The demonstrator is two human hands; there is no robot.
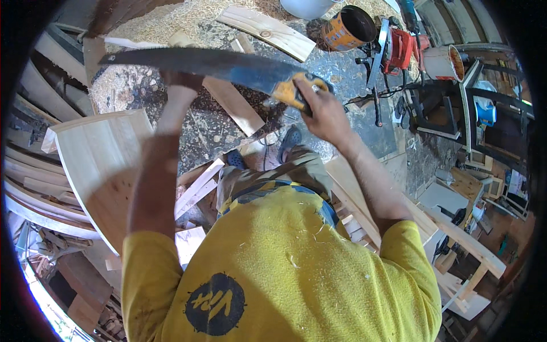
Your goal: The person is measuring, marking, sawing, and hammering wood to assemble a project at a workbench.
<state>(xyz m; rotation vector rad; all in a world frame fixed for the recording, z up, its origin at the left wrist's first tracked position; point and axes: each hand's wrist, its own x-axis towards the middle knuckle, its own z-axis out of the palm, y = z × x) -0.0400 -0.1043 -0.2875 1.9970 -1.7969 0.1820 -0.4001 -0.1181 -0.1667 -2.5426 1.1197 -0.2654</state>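
Observation:
My right hand (326, 117) is wrapped round the yellow and black handle of a handsaw (228, 65). Its long dark blade stretches leftward, toothed edge facing away from me. Behind the blade is my left hand (181, 82), mostly covered and in shadow; its fingers are hidden, so what it touches cannot be made out. A narrow wooden board (232, 105) lies slantwise under the blade, just right of my left hand. Farther off, a wider board with a knot (266, 32) rests among wood shavings (149, 31).
A large pale wooden panel (105, 165) stands at left, beside stacked curved wood pieces (43, 196). An orange bucket (345, 29) and a red power tool (399, 50) are at far right. Timber (353, 194) lies beside my right leg; dark frames (450, 111) stand farther right.

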